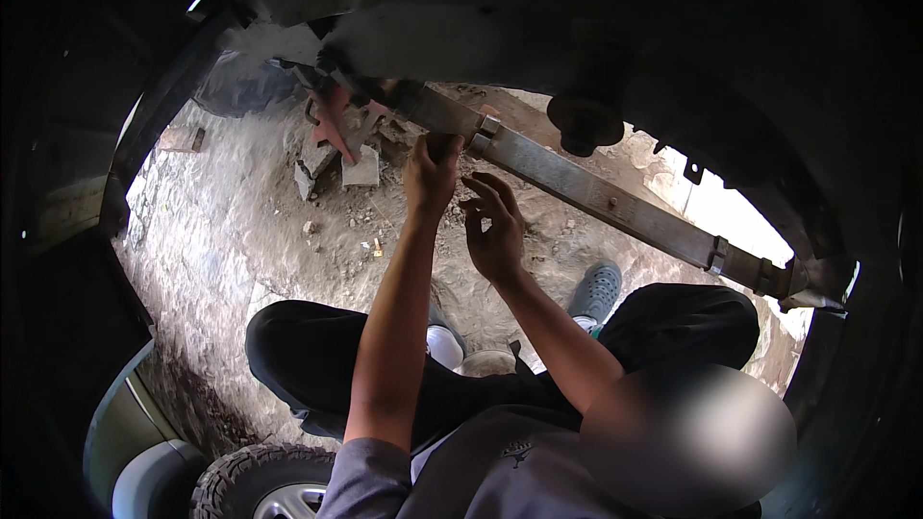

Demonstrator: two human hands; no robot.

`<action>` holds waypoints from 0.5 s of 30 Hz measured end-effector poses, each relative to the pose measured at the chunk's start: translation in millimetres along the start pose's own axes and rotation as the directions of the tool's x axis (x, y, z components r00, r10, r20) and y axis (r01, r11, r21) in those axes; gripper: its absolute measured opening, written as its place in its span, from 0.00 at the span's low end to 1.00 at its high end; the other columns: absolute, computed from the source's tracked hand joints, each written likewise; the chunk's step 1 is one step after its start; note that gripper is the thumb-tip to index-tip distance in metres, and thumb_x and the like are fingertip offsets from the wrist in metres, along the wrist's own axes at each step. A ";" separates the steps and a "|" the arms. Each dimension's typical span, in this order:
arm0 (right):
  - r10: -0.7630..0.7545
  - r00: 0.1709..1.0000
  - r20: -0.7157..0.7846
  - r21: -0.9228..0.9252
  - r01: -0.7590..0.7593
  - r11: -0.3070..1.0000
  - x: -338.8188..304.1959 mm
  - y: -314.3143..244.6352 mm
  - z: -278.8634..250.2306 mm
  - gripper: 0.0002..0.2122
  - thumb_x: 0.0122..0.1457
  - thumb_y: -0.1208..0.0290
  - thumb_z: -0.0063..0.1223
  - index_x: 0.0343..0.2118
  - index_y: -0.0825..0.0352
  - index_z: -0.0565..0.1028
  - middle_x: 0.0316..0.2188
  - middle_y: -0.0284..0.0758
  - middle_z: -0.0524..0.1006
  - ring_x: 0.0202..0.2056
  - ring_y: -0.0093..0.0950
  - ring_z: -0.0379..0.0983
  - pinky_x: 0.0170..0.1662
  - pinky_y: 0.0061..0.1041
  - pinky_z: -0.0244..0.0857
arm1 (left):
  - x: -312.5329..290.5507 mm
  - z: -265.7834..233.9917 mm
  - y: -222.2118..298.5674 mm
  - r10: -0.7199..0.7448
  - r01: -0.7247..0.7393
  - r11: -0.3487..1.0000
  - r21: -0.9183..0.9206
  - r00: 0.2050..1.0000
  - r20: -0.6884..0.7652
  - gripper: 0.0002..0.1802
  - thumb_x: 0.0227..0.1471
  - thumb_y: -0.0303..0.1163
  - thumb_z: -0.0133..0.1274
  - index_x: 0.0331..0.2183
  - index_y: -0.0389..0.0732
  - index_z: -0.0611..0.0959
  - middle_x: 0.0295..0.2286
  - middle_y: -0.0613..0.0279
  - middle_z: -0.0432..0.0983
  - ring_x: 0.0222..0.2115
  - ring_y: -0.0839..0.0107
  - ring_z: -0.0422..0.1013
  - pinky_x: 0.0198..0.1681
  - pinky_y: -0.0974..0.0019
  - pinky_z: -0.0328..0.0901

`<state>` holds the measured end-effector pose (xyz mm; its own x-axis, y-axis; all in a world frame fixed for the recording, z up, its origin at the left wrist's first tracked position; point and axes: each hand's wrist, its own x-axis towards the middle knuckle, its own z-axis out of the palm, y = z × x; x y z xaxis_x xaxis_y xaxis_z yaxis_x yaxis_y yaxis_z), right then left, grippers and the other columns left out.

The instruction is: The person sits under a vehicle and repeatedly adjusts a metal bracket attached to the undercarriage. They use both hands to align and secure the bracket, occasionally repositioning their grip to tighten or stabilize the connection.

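Observation:
A long metal leaf spring with clamp bands runs slantwise from upper middle to lower right. My left hand is raised to its near edge, close to one clamp band. The fingers there are closed, the thumb pointing up by a dark spot; what lies in the grip is hidden. Just to the right and lower, my right hand hovers below the spring. Its fingers are bent and apart, with a gap between thumb and forefinger, and nothing shows in it.
A red stand rises beyond my left hand, with broken blocks at its foot. Dark vehicle body surrounds the view. A rounded dark part hangs past the spring. A wheel lies at lower left. My bent legs are on the dirt floor.

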<state>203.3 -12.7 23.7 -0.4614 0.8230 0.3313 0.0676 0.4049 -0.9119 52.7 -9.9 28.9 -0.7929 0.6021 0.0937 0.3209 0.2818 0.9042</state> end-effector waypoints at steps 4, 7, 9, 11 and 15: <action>0.005 1.000 0.024 -0.025 -0.004 1.000 -3.4 8.3 -6.5 0.21 0.61 0.88 0.49 0.56 0.66 0.80 0.59 0.45 0.76 0.37 0.30 0.87 0.43 0.29 0.78 | 5.6 10.7 -14.6 -0.021 0.029 0.991 0.134 0.998 -0.064 0.26 0.56 0.49 0.69 0.40 0.34 0.84 0.38 0.41 0.86 0.41 0.43 0.82 0.45 0.46 0.73; 0.010 0.999 0.035 -0.065 -0.007 0.998 -6.6 11.3 -12.3 0.21 0.60 0.89 0.49 0.56 0.66 0.80 0.58 0.45 0.76 0.37 0.30 0.87 0.43 0.29 0.78 | 6.1 18.3 -15.2 -0.084 0.099 0.984 0.148 0.991 -0.109 0.29 0.53 0.51 0.71 0.39 0.32 0.84 0.38 0.39 0.85 0.41 0.41 0.82 0.45 0.45 0.74; 0.025 0.999 0.038 -0.040 -0.023 0.999 -7.1 13.3 -12.5 0.21 0.60 0.89 0.48 0.55 0.67 0.80 0.58 0.45 0.76 0.36 0.30 0.87 0.43 0.29 0.78 | 3.9 23.8 -10.4 -0.111 0.150 0.961 0.231 0.978 -0.174 0.31 0.51 0.52 0.72 0.38 0.31 0.83 0.38 0.38 0.85 0.42 0.40 0.82 0.47 0.46 0.74; 0.022 0.999 0.026 -0.029 -0.021 0.999 -8.0 15.7 -12.8 0.22 0.59 0.89 0.48 0.55 0.66 0.80 0.57 0.45 0.77 0.36 0.30 0.86 0.42 0.29 0.78 | 2.5 25.9 -3.7 -0.151 0.180 0.969 0.170 0.973 -0.173 0.35 0.49 0.50 0.74 0.43 0.29 0.81 0.41 0.35 0.83 0.45 0.39 0.81 0.49 0.46 0.74; 0.014 1.000 0.020 -0.011 -0.014 1.000 -10.1 15.3 -7.4 0.23 0.58 0.90 0.47 0.54 0.64 0.80 0.56 0.45 0.77 0.34 0.29 0.85 0.39 0.28 0.78 | 15.3 27.7 34.9 -0.389 0.420 0.902 0.097 0.890 -0.237 0.47 0.45 0.47 0.78 0.53 0.26 0.71 0.48 0.30 0.79 0.50 0.37 0.78 0.55 0.48 0.73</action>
<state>215.6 -11.9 8.2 -0.4778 0.8206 0.3136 0.0838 0.3979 -0.9136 66.1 29.9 50.4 -0.9535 0.2492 -0.1694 0.0067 0.5798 0.8148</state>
